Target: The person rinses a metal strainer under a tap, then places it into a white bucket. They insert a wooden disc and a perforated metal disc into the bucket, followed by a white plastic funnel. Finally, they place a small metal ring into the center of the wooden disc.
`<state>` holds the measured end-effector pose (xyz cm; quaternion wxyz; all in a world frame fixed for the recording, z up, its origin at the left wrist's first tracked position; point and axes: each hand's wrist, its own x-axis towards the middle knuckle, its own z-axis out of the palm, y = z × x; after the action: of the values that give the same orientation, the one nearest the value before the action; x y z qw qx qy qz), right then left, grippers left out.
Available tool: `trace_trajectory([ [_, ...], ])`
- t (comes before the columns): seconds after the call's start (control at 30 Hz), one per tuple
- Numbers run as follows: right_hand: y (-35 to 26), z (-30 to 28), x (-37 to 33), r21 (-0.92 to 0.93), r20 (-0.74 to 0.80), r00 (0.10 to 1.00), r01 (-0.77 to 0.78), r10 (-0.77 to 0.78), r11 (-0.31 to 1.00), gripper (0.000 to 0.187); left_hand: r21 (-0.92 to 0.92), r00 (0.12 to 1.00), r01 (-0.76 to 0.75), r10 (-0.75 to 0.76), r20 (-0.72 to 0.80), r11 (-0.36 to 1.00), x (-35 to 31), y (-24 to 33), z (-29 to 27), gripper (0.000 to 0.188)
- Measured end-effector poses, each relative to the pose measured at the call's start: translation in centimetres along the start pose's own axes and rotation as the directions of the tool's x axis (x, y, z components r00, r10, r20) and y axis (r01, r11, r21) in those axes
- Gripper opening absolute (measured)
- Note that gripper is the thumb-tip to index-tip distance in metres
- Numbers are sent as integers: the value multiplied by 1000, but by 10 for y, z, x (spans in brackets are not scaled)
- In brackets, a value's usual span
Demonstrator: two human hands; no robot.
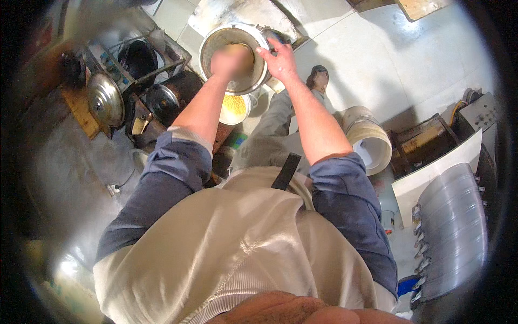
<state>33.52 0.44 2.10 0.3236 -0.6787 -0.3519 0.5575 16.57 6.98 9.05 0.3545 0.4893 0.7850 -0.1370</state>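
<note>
A round metal pot [206, 51] is tipped so that its inside faces me, near the top of the view. My left hand [229, 63] reaches into it, smeared by motion, so its fingers cannot be made out. Something tan [241, 49] shows beside that hand inside the pot. On the pot's right rim, my right hand [280, 62] is closed, thumb on the near side and fingers at the outer wall. Just below the pot stands a white bucket [247, 110] holding small yellow grains [233, 105].
To the left, a metal rack [121, 85] holds dark pots, with a shiny round lid [104, 100] beside it. A pale bucket [372, 137] lies right of my legs. Farther right are a rusty metal box [423, 143] and a ribbed clear panel [453, 232].
</note>
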Motion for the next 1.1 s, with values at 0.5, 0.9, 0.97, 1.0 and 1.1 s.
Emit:
trace_trajectory([
  [0.5,-3,-7,3,1,34,999,-7,7,1000,73,353,982,-41,103,-161,935,7,-20,22,116],
  [0.9,-3,-7,7,-8,62,998,0,1,1000,74,167,879,-250,295,-374,954,-4,-40,36,89],
  [0.97,-5,-8,8,-18,71,997,-9,10,1000,74,210,902,-205,268,-339,956,-6,-39,34,88],
  [1.0,-5,-8,8,-27,72,997,-16,18,999,74,231,908,-186,257,-330,955,-7,-39,33,88],
  [1.1,-6,-8,8,6,78,997,-19,19,1000,74,244,899,-198,275,-341,949,-6,-40,34,87],
])
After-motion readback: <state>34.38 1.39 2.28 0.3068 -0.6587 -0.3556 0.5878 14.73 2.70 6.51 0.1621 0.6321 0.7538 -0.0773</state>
